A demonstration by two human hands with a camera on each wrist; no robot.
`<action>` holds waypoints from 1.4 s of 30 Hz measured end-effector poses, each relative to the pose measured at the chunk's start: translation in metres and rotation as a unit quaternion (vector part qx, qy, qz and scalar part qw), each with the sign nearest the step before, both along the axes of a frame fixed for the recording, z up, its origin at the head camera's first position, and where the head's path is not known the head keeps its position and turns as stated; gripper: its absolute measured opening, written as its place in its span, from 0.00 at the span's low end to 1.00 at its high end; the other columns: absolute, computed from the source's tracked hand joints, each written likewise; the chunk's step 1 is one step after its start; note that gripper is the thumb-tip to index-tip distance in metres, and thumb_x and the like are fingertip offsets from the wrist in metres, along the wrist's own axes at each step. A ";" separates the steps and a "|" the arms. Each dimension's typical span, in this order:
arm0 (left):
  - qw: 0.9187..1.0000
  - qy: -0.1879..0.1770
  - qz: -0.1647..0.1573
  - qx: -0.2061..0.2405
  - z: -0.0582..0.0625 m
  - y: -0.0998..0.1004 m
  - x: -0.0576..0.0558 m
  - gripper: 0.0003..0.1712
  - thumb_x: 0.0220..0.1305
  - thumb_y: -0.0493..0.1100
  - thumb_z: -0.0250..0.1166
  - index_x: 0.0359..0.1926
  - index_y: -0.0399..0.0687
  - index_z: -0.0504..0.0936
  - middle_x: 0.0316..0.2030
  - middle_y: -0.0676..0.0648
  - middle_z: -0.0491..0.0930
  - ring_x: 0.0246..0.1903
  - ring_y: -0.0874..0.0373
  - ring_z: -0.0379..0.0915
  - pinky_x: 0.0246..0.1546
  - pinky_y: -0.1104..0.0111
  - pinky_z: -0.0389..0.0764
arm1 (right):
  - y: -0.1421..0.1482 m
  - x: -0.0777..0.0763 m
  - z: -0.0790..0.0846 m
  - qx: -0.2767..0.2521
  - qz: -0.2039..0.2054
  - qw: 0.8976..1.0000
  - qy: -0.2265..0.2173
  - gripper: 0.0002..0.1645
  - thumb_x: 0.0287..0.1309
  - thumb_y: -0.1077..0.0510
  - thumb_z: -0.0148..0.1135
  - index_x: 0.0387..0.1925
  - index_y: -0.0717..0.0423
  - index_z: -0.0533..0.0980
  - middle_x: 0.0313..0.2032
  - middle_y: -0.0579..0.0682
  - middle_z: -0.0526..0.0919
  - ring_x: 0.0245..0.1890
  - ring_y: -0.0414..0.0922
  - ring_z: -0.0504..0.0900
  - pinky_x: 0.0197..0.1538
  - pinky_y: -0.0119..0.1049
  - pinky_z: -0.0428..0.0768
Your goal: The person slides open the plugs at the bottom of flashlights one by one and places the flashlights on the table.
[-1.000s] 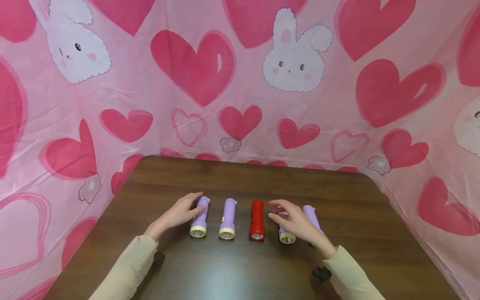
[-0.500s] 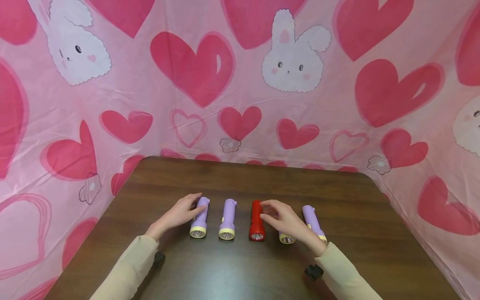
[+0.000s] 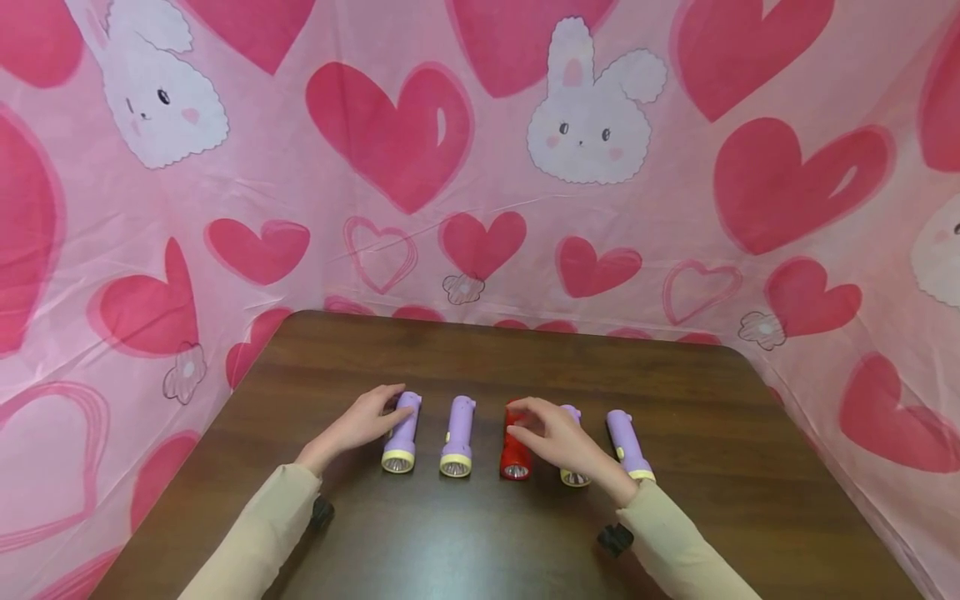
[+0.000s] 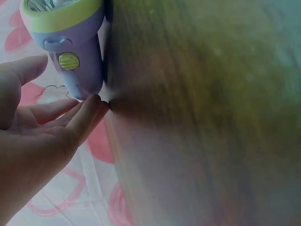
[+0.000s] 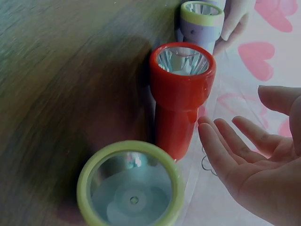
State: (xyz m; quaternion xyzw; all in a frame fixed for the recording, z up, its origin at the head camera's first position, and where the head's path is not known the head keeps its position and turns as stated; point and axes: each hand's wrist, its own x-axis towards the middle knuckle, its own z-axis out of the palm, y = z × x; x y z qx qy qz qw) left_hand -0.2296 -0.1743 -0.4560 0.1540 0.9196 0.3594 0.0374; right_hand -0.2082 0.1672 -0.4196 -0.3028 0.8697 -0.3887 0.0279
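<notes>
Several flashlights lie in a row on the dark wooden table. My left hand (image 3: 358, 427) is at the leftmost purple flashlight (image 3: 402, 440), thumb and fingertips near its body. In the left wrist view the fingers (image 4: 84, 115) are loosely extended by its tail end and do not wrap it. Above the red flashlight (image 3: 516, 460) hovers my right hand (image 3: 558, 437), partly covering it. The right wrist view has the red flashlight (image 5: 178, 99) upright in frame, with relaxed fingers beside it and a gap between. Another purple flashlight (image 3: 575, 477) is partly hidden under the right hand.
Between the hands lies a purple flashlight with a yellow rim (image 3: 459, 433). The rightmost purple flashlight (image 3: 627, 442) lies slightly angled. The wooden table (image 3: 465, 542) reaches back to a pink cloth (image 3: 375, 183) printed with hearts and rabbits.
My right hand has moved left, from over the purple flashlight to over the red one, uncovering the rightmost flashlight. The left hand has stayed in place.
</notes>
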 end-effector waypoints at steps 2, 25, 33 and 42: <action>1.000 0.003 0.001 0.000 0.001 -0.001 0.000 0.35 0.69 0.49 0.61 0.66 0.27 0.67 0.61 0.28 0.74 0.60 0.35 0.74 0.60 0.46 0.75 | -0.003 -0.001 0.000 0.001 0.002 1.000 -0.002 0.22 0.62 0.56 0.65 0.56 0.60 0.76 0.50 0.59 0.84 0.46 0.51 0.86 0.47 0.33 0.85; 1.000 -0.002 0.006 0.015 0.001 0.000 -0.003 0.30 0.68 0.45 0.63 0.62 0.26 0.71 0.58 0.28 0.76 0.57 0.36 0.76 0.57 0.47 0.78 | -0.035 -0.001 0.003 -0.018 0.033 0.999 -0.011 0.19 0.65 0.55 0.63 0.53 0.61 0.77 0.50 0.60 0.85 0.47 0.50 0.86 0.51 0.45 0.84; 1.000 -0.008 0.009 0.015 0.001 0.000 -0.002 0.31 0.68 0.45 0.63 0.63 0.27 0.71 0.59 0.28 0.76 0.58 0.36 0.76 0.58 0.47 0.78 | -0.042 0.000 0.002 -0.008 0.035 0.999 -0.004 0.20 0.65 0.54 0.63 0.53 0.63 0.77 0.49 0.57 0.86 0.46 0.49 0.87 0.52 0.46 0.84; 0.999 -0.026 0.013 0.014 0.002 -0.001 0.000 0.32 0.69 0.47 0.62 0.65 0.29 0.70 0.61 0.30 0.75 0.59 0.37 0.75 0.60 0.48 0.77 | -0.049 0.001 0.001 -0.006 0.041 0.999 -0.001 0.19 0.64 0.55 0.63 0.53 0.62 0.77 0.48 0.57 0.86 0.45 0.50 0.87 0.48 0.37 0.85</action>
